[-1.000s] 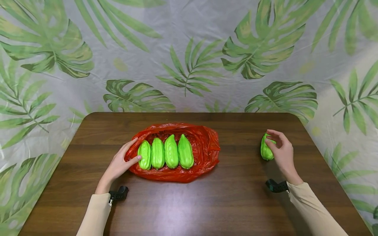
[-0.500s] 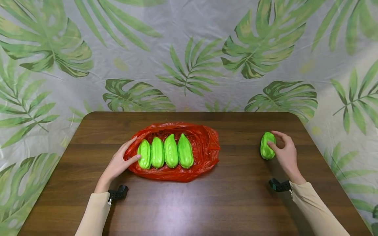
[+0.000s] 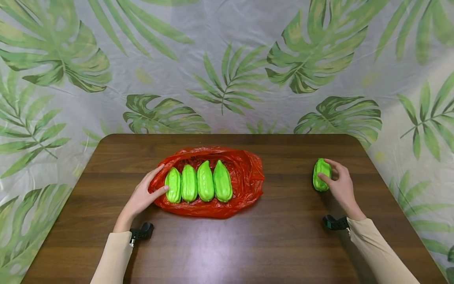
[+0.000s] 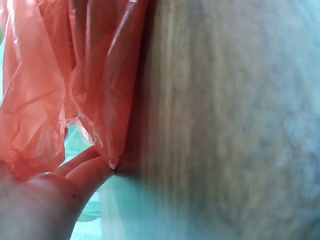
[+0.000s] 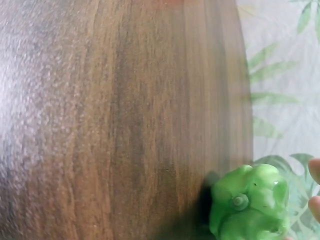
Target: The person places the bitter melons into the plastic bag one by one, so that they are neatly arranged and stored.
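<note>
Several light-green ridged gourds [image 3: 189, 184] lie side by side in the opening of a red plastic bag [image 3: 244, 201]. My left hand [image 3: 143, 195] holds the bag's left rim, thumb over the edge close to the leftmost gourd. In the left wrist view the red film [image 4: 35, 125] hangs over that hand, its fingers [image 4: 90, 175] partly behind it. At the far right lies one more green gourd [image 3: 320, 179]. Over it, my right hand [image 3: 342, 187] has its thumb overlapping the gourd. In the right wrist view its fingertips [image 5: 315, 205] are apart from the stem-end side of the gourd [image 5: 250, 205].
All of this stands on a dark brown wooden table [image 3: 280, 232] with rounded far corners. Behind it hangs a pale cloth [image 3: 241, 23] printed with green leaves. A black band with a small device sits on each wrist.
My right hand has shifted a little, first right, then slightly back left, its fingers uncovering more of the gourd. My left hand, the bag and the gourds stay in place.
</note>
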{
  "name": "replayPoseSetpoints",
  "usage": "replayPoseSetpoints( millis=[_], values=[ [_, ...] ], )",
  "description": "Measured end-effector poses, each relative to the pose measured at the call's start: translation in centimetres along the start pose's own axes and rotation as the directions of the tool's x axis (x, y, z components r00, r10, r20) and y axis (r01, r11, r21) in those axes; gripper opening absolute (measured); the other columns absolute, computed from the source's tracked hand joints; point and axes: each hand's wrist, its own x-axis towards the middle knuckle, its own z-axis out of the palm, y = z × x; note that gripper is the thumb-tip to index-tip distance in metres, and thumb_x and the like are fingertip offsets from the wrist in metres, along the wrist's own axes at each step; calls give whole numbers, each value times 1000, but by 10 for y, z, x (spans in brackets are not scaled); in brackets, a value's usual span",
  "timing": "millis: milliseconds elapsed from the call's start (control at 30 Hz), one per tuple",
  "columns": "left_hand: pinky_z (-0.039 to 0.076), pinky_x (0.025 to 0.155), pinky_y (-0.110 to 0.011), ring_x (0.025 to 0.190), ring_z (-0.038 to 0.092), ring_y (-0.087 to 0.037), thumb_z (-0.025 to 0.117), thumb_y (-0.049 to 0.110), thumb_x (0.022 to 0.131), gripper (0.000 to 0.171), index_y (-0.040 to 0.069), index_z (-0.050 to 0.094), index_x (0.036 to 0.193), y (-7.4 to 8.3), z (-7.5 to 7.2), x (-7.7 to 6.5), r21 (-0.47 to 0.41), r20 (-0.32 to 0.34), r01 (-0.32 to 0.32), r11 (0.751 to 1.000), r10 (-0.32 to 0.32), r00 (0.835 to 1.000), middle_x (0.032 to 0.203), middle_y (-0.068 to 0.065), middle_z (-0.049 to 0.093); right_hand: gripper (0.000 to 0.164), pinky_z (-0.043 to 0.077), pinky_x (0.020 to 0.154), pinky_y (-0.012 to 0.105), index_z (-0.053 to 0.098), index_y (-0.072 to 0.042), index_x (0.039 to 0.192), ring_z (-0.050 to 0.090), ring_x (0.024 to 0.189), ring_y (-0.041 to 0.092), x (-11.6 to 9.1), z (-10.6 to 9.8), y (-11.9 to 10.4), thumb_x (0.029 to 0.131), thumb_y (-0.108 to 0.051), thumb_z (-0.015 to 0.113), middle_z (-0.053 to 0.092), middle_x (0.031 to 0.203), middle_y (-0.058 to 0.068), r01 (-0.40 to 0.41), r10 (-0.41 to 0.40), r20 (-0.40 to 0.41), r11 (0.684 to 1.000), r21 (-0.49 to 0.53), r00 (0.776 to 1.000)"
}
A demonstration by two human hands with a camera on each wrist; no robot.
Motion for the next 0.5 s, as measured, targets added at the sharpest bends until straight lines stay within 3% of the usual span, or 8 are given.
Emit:
replayPoseSetpoints(
  millis=[500],
  values=[
    [30,98,-67,132,31,-43,66,34,90,71,24,30,151,-1,1,-1,-7,-1,0,1000,0,1000,149,-17,29,51,33,92,63,45,7,136,40,116,55,1,3,11,93,-15,63,34,134,37,-23,22,-13,997,-67,1000]
  ],
)
